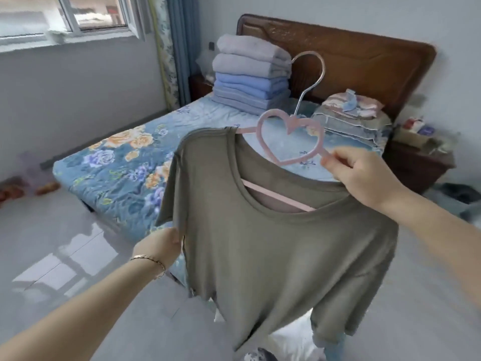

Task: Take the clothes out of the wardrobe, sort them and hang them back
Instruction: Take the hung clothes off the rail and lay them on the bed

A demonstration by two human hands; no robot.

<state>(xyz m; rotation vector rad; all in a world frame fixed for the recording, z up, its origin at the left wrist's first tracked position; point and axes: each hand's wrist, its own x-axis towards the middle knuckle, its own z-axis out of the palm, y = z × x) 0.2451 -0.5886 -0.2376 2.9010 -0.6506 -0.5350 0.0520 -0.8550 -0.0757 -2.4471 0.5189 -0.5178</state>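
While looking down through the head view, holds up an olive T-shirt [273, 243] on a pink heart hanger [281, 197], tilted. Pinches the hanger's arm with the right hand [364, 175], fingers curled. Grips the shirt's sleeve-side edge with the left hand [158, 246]. Faces, beyond both hands, a floral bed [117, 162] with stacked folded blankets [251, 82].

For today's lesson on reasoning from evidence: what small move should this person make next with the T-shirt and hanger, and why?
Probably draw the olive T-shirt up over the arm of the pink heart hanger that the right hand pinches: that arm is bare, the hanger tilts, the collar sags below it, and the left hand grips the sleeve edge, ready to steady the cloth.
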